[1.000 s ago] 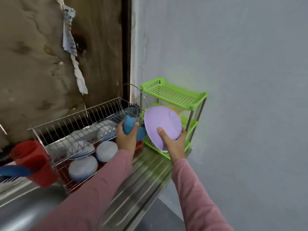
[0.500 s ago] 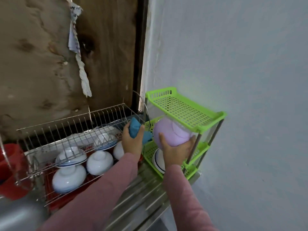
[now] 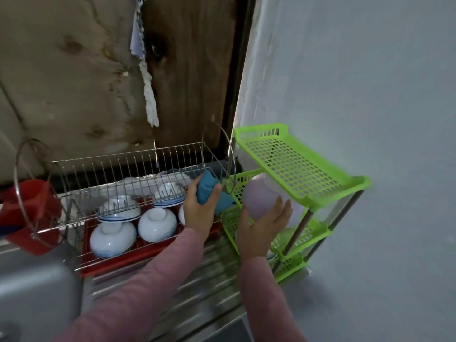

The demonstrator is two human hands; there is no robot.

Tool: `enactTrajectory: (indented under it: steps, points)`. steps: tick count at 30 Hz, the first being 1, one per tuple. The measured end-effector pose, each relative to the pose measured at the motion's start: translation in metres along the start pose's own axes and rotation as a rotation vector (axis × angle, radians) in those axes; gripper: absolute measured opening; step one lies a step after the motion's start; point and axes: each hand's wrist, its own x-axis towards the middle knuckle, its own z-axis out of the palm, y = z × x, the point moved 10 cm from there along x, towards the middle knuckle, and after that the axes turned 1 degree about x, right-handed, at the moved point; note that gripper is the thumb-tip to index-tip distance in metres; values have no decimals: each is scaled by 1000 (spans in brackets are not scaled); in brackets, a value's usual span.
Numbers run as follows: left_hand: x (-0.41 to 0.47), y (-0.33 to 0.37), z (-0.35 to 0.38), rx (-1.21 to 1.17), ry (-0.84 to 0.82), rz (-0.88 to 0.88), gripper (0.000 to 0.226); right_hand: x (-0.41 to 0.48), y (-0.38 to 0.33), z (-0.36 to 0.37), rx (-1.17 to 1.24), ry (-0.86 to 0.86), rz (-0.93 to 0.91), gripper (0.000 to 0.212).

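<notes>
Two pink sleeves (image 3: 138,292) rise from six o'clock over a ribbed steel drainboard (image 3: 209,287), with the corner of a sink (image 3: 32,287) at eight o'clock. Just left of centre, the left hand (image 3: 200,213) grips a folded blue cloth (image 3: 208,192) – its fingers are curled tight round the fabric and its thumb is pressed on top – beside the right end of a wire dish rack (image 3: 128,164).

At four o'clock from that hand, the right hand (image 3: 259,230) meets a lilac bowl (image 3: 259,193). Its fingers (image 3: 278,206) are spread apart and nearly straight, lying against the bowl's near side, with the thumb out to the left. They are not wrapped round it. The bowl is tilted on the middle shelf of a green plastic rack (image 3: 293,161), tucked under the slotted top shelf. Whether it rests fully on the shelf cannot be told, as the hand hides its lower edge.

At nine o'clock from the hands, white bowls (image 3: 156,224) with blue bands lie upside down in the wire rack above a red tray (image 3: 138,253). A red cup (image 3: 29,206) hangs at the rack's left end. Behind, a stained wooden board (image 3: 61,70) fills ten to twelve o'clock, with a twisted white rag (image 3: 149,95) dangling against it. A pale painted wall (image 3: 370,95) runs from one to five o'clock, just behind the green rack.
</notes>
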Motion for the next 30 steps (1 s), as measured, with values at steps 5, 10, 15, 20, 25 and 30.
enactTrajectory:
  steps: [5, 10, 15, 20, 25, 30]
  points:
    - [-28, -8, -37, 50, 56, -17, 45, -30, -26, 26, 51, -256, -231, 66]
    - [-64, -25, -101, 47, 183, -125, 33, -78, -27, 65, 149, -634, -146, 56]
    - [-111, -36, -174, -29, 337, -260, 26, -158, -16, 90, 178, -979, -8, 55]
    - [-166, -36, -250, -28, 459, -354, 32, -235, -21, 89, 170, -1126, 109, 51]
    - [-220, -18, -334, -39, 543, -372, 33, -318, -71, 103, 164, -1283, 35, 36]
    - [-280, 11, -431, -95, 615, -352, 31, -430, -122, 114, 178, -1401, -49, 41]
